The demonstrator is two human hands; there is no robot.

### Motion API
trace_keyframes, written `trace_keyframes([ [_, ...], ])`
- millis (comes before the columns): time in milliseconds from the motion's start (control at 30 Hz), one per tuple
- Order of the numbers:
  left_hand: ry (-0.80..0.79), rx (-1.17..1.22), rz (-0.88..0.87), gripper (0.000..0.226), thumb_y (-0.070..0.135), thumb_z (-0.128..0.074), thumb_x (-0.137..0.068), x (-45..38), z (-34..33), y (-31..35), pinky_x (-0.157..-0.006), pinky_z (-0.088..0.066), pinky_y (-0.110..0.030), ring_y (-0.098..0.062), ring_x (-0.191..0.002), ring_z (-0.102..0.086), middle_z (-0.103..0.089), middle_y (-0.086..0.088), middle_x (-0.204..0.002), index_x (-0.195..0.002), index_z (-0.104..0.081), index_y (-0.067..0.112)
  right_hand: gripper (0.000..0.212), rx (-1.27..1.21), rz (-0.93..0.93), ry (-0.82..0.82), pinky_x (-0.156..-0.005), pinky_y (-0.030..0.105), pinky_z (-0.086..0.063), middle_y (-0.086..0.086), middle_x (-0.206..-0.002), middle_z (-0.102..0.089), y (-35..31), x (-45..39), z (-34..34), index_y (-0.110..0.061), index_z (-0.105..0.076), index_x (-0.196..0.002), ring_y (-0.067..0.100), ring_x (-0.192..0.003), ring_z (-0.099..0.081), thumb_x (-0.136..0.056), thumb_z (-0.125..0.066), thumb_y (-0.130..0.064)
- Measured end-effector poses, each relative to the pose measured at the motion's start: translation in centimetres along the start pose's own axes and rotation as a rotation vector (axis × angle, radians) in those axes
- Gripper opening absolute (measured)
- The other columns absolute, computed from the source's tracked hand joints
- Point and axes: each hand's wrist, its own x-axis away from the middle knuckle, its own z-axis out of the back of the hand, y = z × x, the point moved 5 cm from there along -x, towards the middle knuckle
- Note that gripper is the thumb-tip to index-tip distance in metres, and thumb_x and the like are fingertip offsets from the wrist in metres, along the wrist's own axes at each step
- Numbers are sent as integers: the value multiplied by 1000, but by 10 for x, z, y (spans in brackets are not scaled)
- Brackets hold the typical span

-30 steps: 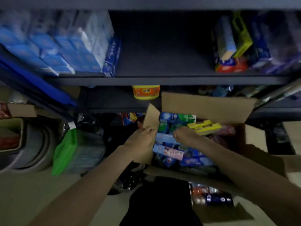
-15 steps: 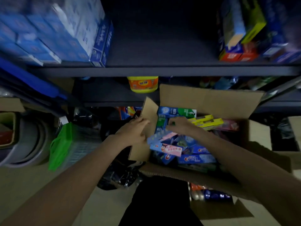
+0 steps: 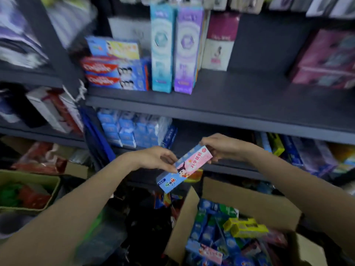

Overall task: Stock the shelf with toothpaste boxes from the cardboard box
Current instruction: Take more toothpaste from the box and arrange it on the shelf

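Toothpaste box (image 3: 184,168), pink-blue, Chinese-lettered, pinched by left hand (image 3: 153,159) and right hand (image 3: 221,148) fingers.

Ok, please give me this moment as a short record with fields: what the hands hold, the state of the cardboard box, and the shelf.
held item: pink and blue toothpaste box, tilted, above the carton
left hand: pinches the box near its middle
right hand: grips the box's upper pink end
source: open brown cardboard box, lower right, holding many more toothpaste boxes
target: dark grey shelf, bare in the middle
already stocked: red and blue flat boxes stacked at left; tall teal box and tall purple box upright beside them
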Motion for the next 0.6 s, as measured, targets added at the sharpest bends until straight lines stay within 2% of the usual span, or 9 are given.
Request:
trace_keyframes([
  [100, 126, -8, -39, 29, 6, -71, -78, 28, 35, 9, -79, -45, -20, -9, -87, -57, -63, -1, -100, -104, -59, 10, 22, -95, 145, -18, -50, 16, -42, 4, -69, -63, -54, 2, -5, -13, -65, -83, 12, -56, -55, -90, -56, -32],
  [167, 228, 14, -55, 27, 5, -66, -82, 45, 59, 12, -72, -45, -15, -4, -82, -57, -63, 6, -96, -106, -59, 13, 14, -156, 240, -32, -56, 17, -49, 5, -82, -65, -85, 2, -12, -17, -64, -87, 13, -67, -60, -83, -62, -30],
  [233, 337, 12, -71, 28, 2, -61, -86, 61, 87, 16, -66, -44, -9, 7, -72, -58, -61, 10, -90, -111, -58, 13, 8, 34, 352, 63, -62, 19, -49, 3, -89, -63, -114, -1, -15, -18, -62, -91, 10, -75, -59, -85, -65, -17],
  [333, 444, -118, -105, 34, 1, -61, -85, 80, 126, 27, -62, -42, -3, 19, -59, -54, -60, 5, -94, -119, -58, 8, 31, 213, 519, 191, -72, 15, -46, 0, -87, -64, -161, -8, -19, -18, -57, -104, 0, -75, -59, -80, -70, -4],
  [400, 504, -224, -105, 33, 7, -64, -84, 90, 152, 34, -65, -41, -5, 12, -65, -56, -60, 1, -95, -117, -61, 6, 37, 448, 621, 217, -71, 8, -43, 0, -86, -67, -193, -12, -27, -18, -56, -110, -3, -73, -59, -79, -73, -8],
  [433, 540, -256, -106, 32, 8, -65, -83, 94, 165, 37, -67, -41, -7, 6, -72, -56, -61, 1, -94, -115, -63, 8, 37, 622, 662, 248, -73, 10, -43, 2, -93, -67, -207, -16, -30, -18, -57, -112, 1, -78, -57, -79, -73, -15],
  [500, 600, -290, -114, 31, 9, -66, -82, 101, 189, 46, -75, -43, -15, -9, -87, -56, -62, 1, -96, -113, -65, 8, 37, 984, 723, 329, -84, 23, -40, 3, -108, -60, -233, -25, -38, -17, -59, -113, 12, -96, -49, -80, -71, -29],
  [533, 630, -309, -116, 31, 10, -67, -82, 104, 201, 51, -78, -43, -21, -11, -89, -55, -62, -1, -97, -113, -65, 7, 35, 1100, 719, 371, -85, 28, -38, 4, -109, -58, -244, -29, -41, -16, -59, -111, 17, -101, -46, -81, -69, -32],
  [600, 697, -393, -106, 34, 12, -68, -80, 107, 222, 60, -80, -41, -25, -15, -90, -55, -62, -4, -99, -114, -65, 8, 33, 1154, 679, 417, -76, 30, -36, 6, -107, -58, -264, -40, -40, -16, -57, -109, 22, -103, -47, -82, -68, -31],
])
